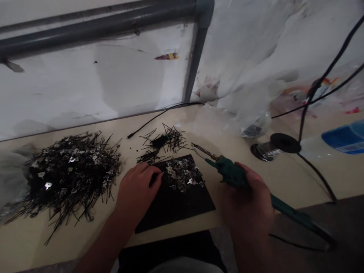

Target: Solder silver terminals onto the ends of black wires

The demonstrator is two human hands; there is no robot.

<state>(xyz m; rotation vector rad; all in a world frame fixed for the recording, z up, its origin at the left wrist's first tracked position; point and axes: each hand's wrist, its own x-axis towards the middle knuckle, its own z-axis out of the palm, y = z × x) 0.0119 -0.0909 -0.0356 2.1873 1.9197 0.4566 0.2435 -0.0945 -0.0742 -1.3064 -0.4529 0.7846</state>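
Cream table [34, 242], bearing every item below. Heap of wires with metal tabs [71, 174], at left; strands tangled, so pulling one could drag several. Black mat [176, 208], flat at the table's front; a stray forearm could shift it and its load. Green soldering iron [231, 172], wrapped in the right hand [253, 201], tip raised and pointing left near the loose wires; if hot, a dip could scorch them or burn the other hand. Left hand [142, 178], over the mat's left side, thumb and forefinger drawn narrow; cannot tell whether anything sits between. Solder spool [286, 143], apparently on its side, right; a knock could roll it. Loose wires [178, 140], behind the mat, liable to scatter if brushed. Small metal pieces [183, 172], piled on the mat beside the left fingertips; crowding could make them spill.
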